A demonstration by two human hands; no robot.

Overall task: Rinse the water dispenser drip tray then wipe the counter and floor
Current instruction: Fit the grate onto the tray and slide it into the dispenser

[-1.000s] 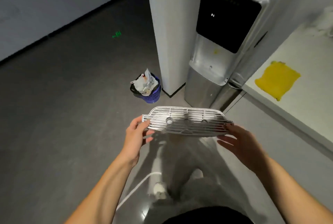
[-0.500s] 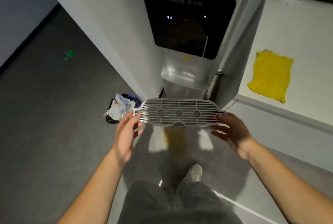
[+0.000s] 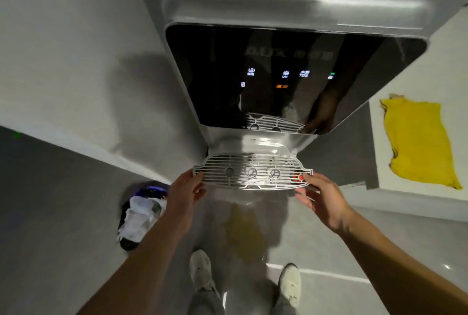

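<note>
The drip tray (image 3: 253, 175) hangs level just before the recess of the water dispenser (image 3: 291, 73). The left hand (image 3: 186, 193) pinches its left tab, the right hand (image 3: 320, 196) its right, fingers (image 3: 305, 195) beneath. Keep it flat and ease both ends in together.

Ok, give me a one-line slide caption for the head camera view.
Left hand and right hand hold the grate by its ends at the dispenser; a yellow cloth lies on the counter.
</note>
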